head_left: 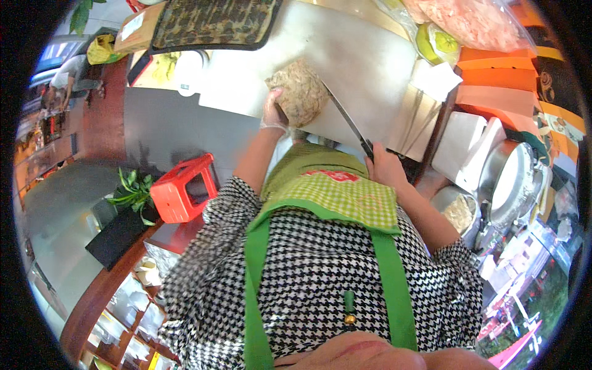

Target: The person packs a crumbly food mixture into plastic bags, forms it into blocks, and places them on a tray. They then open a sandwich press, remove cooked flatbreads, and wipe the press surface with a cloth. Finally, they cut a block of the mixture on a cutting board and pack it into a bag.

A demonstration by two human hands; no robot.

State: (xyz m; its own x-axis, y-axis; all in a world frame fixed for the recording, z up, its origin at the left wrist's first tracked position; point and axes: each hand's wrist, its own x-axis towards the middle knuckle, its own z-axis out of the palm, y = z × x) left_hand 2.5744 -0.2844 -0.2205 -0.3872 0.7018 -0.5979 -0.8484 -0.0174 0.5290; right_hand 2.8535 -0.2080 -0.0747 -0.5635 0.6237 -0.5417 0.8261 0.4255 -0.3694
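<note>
A large round, pale-brown lump with a rough, flaky surface point(299, 94), possibly dough or a pressed cake, is at the near edge of the white work surface point(370, 61). My left hand point(273, 112), in a clear plastic glove, grips its left side. In my right hand point(385, 165) is a long knife point(348, 116), my fingers closed round its dark handle. The blade slants up and left, its tip by the lump's right edge; whether they touch I cannot tell.
A black tray point(216, 21) with brown patches lies at the far left, beside a cardboard box point(140, 29) and a white round object point(189, 73). Bagged pink shreds point(468, 21) and green fruit point(435, 43) sit far right. Near right are metal pans point(512, 179); a red stool point(182, 188) stands left.
</note>
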